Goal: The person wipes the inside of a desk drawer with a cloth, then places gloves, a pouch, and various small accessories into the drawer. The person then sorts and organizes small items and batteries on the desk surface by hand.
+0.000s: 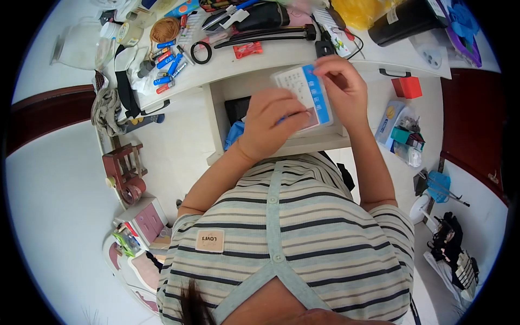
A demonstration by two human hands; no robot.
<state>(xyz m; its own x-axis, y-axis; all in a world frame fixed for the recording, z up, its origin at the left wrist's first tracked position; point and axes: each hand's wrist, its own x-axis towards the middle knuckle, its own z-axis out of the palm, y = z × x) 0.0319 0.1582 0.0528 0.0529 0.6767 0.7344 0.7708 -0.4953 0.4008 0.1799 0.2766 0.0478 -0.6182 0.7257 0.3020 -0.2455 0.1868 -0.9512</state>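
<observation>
Over an open drawer (319, 143), a white and blue laminated card (304, 81) with printed characters is held up, tilted. My right hand (346, 89) pinches its upper right corner between thumb and fingers. At the lower left, my left hand (271, 122) curls its fingers over the card, with the thumb near the lower edge, and covers part of it. Beneath my left hand, inside the drawer, lie a dark flat item (235, 110) and a crumpled blue piece (234, 132).
On the desk (200, 76) are several batteries (172, 64), twine (164, 30), a black tape ring (201, 52), a red packet (248, 50), black straps (271, 36) and a black container (409, 21). A red box (407, 86) and a filled tray (398, 127) stand right.
</observation>
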